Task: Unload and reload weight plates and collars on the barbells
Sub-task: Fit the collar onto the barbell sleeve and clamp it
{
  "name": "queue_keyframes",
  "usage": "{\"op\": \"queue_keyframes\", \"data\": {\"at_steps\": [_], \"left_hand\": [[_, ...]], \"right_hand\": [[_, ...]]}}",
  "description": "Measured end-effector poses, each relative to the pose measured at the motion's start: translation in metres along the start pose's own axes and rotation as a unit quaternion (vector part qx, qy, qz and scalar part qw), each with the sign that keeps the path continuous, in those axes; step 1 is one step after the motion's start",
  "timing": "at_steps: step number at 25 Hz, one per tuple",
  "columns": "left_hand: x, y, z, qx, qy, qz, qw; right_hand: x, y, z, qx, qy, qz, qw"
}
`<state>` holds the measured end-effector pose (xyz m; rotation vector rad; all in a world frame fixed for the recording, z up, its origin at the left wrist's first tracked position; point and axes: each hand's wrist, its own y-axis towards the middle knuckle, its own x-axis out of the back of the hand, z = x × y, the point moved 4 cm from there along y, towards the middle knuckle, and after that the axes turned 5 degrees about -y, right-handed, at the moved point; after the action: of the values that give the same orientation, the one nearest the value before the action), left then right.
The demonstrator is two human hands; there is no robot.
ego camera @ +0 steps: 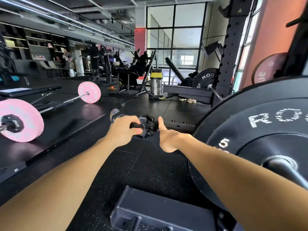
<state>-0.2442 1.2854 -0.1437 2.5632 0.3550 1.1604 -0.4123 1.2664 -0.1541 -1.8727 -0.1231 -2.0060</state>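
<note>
Filling the right side of the view, a large black rubber weight plate [260, 140] marked 5 sits on a steel barbell sleeve [281, 165], close to the camera. Further left, on the black rubber gym floor [133, 164], lies a second barbell carrying two pink round weight plates: the nearer pink plate [18, 120] has a black collar [11, 124] on its sleeve, and the farther pink plate [89, 92] stands well apart beyond it.

Both bare arms reach forward to the middle of the view, where a small black clamp-style barbell collar [146, 126] is held in the air between the hands, above the floor. The left hand [123, 129] has its fingers curled and pinched around the collar's short black lever [135, 125]. The right hand [168, 137] steadies the collar's other side, thumb raised and pressed beside it; its remaining fingers are hidden behind the palm, so their grip cannot be told.

This looks like the step of working the lever before the collar goes onto a sleeve. To do it well, swing the lever fully open, keep the ring square to the sleeve, slide it flush against the plate, then press the lever down firmly.
</note>
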Motion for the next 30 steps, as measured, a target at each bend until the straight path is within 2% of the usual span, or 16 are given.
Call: {"op": "queue_keyframes", "data": {"at_steps": [2,6,9,11,14,17,21,25,30], "left_hand": [[0.012,-0.025,-0.010,0.000,-0.026,-0.013,1.000],[0.043,-0.091,-0.049,-0.014,-0.011,-0.007,1.000],[0.061,-0.147,-0.090,-0.023,-0.017,0.020,0.999],[0.068,-0.184,-0.119,-0.034,-0.065,0.052,0.996],[0.077,-0.242,-0.170,-0.051,-0.148,0.109,0.982],[0.078,-0.288,-0.215,-0.061,-0.184,0.151,0.969],[0.063,-0.337,-0.268,-0.004,-0.271,0.194,0.943],[0.039,-0.372,-0.305,0.066,-0.303,0.283,0.908],[0.005,-0.399,-0.320,0.125,-0.327,0.354,0.867]], "right_hand": [[0.001,-0.025,0.003,0.027,0.038,-0.057,0.997],[0.002,-0.104,0.004,0.052,0.100,-0.095,0.989],[0.006,-0.177,-0.002,0.040,0.127,-0.158,0.978],[0.012,-0.228,-0.007,0.024,0.154,-0.181,0.971],[0.021,-0.312,-0.021,0.004,0.239,-0.171,0.956],[0.021,-0.380,-0.035,-0.009,0.365,-0.144,0.920],[0.024,-0.449,-0.053,-0.022,0.471,-0.143,0.870],[0.019,-0.497,-0.079,-0.071,0.449,-0.135,0.880],[0.001,-0.528,-0.106,-0.144,0.405,-0.132,0.893]]}}
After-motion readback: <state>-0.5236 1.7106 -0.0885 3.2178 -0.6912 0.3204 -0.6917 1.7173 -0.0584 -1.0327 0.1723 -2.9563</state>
